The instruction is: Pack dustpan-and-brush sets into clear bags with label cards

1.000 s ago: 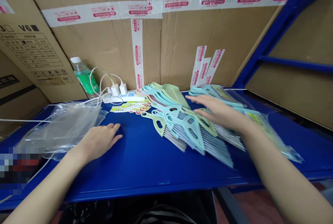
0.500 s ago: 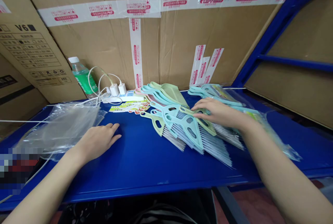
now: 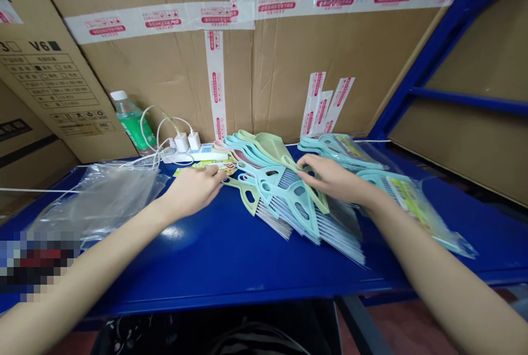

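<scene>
My right hand (image 3: 324, 175) pinches a light green hand brush (image 3: 318, 197) near its handle, tilting it above the right side of a brush pile. Pale blue brushes (image 3: 297, 201) lie there overlapped, grey bristles toward me. At the pile's left is another green brush (image 3: 248, 195). My left hand (image 3: 197, 190) hovers by that brush's handle end and the colourful label cards (image 3: 216, 164), fingers loosely bent and thumb apart; I see nothing held in it. Behind the brushes rests a stack of dustpans, with a green dustpan (image 3: 270, 146) on top of blue and pink ones.
Clear plastic bags (image 3: 111, 195) lie at the left of the blue table (image 3: 231, 278). Bagged blue sets (image 3: 424, 206) lie at the right. A power strip (image 3: 202, 153) with chargers and cables and a bottle (image 3: 134, 124) stand before the large cardboard box (image 3: 173, 69). A blue metal frame (image 3: 437, 31) rises at right.
My left hand has moved right and away from me, to the label cards and the left green brush's handle. My right hand has shifted slightly left, lifting and tilting the green brush.
</scene>
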`<state>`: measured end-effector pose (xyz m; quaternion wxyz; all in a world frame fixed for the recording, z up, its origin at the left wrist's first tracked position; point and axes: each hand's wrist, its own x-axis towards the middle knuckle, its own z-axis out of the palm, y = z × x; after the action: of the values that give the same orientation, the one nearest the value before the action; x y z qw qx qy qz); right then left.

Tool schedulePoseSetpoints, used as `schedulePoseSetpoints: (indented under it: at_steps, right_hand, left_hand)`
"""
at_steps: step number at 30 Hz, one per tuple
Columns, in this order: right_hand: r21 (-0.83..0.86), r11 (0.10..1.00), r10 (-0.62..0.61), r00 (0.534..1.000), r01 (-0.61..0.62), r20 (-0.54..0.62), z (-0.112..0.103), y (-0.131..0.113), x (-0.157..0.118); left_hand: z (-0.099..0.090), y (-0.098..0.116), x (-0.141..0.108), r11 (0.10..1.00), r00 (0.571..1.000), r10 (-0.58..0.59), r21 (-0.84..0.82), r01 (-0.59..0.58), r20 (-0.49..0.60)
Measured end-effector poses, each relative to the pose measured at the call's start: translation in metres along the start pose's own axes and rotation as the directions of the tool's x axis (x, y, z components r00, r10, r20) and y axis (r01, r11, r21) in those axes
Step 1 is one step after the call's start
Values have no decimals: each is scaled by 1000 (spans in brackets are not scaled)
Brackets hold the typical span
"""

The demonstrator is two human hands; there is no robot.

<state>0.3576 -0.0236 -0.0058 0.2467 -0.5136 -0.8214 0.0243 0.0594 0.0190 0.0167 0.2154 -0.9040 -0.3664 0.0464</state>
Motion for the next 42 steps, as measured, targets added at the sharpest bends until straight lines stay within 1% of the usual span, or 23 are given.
schedulePoseSetpoints:
  at_steps: [3, 5, 6, 7, 8, 10, 13, 16, 20, 22, 24, 26, 28, 29, 31, 32, 33, 34, 36, 37, 39, 42]
  right_hand:
    - [104, 995, 14, 999, -9, -51, 4, -6, 2]
    - [147, 989, 10, 994, 6, -110, 9, -10, 3]
    - [163, 986, 5, 990, 18, -139, 11, -11, 4]
    - [177, 984, -6, 986, 36, -166, 13, -12, 4]
    - [185, 981, -25, 982, 60, -187, 16, -13, 4]
    - [192, 974, -76, 974, 117, -212, 19, -16, 4]
    - [187, 960, -165, 963, 206, -215, 24, -22, 4]
    - [176, 941, -252, 945, 290, -211, 27, -27, 4]
    - [171, 921, -308, 924, 349, -224, 29, -30, 5]
    - [175, 920, -310, 925, 351, -221, 28, -32, 5]
    - [172, 919, -316, 925, 353, -212, 27, -34, 4]
    - [157, 917, -334, 922, 366, -198, 26, -36, 3]
    - [136, 912, -362, 915, 387, -181, 25, -39, 2]
    - [124, 908, -377, 910, 400, -174, 26, -40, 2]
    - [100, 896, -414, 894, 434, -172, 26, -43, 1]
    - [88, 888, -432, 885, 451, -176, 27, -45, 0]
    - [79, 880, -449, 874, 468, -184, 28, -47, 0]
    - [73, 871, -465, 864, 485, -193, 29, -49, 0]
    - [74, 857, -488, 849, 510, -203, 31, -54, 0]
    - [79, 853, -493, 847, 515, -200, 32, -56, -1]
    - [93, 853, -494, 851, 514, -179, 35, -59, 0]
    - [111, 859, -483, 862, 501, -151, 38, -61, 0]
  left_hand:
    - [-12, 11, 39, 999, 995, 34, 18, -32, -97]
    - [-18, 17, 67, 999, 992, 53, 6, -53, -114]
    - [-20, 19, 80, 997, 990, 77, -10, -78, -119]
    - [-21, 21, 92, 990, 986, 132, -34, -137, -106]
    - [-22, 23, 102, 984, 982, 165, -45, -170, -96]
    - [-22, 25, 118, 974, 973, 215, -55, -220, -79]
    - [-21, 25, 131, 963, 963, 256, -60, -261, -80]
    - [-22, 23, 137, 958, 957, 272, -62, -279, -97]
    - [-27, 19, 139, 956, 953, 277, -63, -286, -125]
    - [-32, 17, 134, 957, 951, 274, -61, -284, -141]
    - [-38, 15, 124, 962, 952, 259, -44, -269, -164]
    - [-44, 11, 108, 973, 952, 230, 26, -230, -201]
    - [-46, 5, 87, 976, 960, 210, 92, -196, -183]
    - [-45, 1, 75, 980, 966, 182, 115, -163, -183]
    - [-39, -8, 50, 977, 967, 183, 143, -159, -176]
    - [-34, -12, 37, 972, 959, 202, 160, -171, -198]
    - [-27, -17, 24, 965, 945, 232, 177, -194, -230]
    - [-19, -20, 11, 959, 925, 252, 199, -200, -286]
    - [-4, -26, -14, 949, 875, 294, 223, -222, -384]
    - [3, -28, -25, 949, 864, 300, 220, -226, -405]
    - [14, -30, -42, 951, 853, 300, 202, -234, -427]
    - [21, -30, -57, 951, 854, 308, 152, -269, -419]
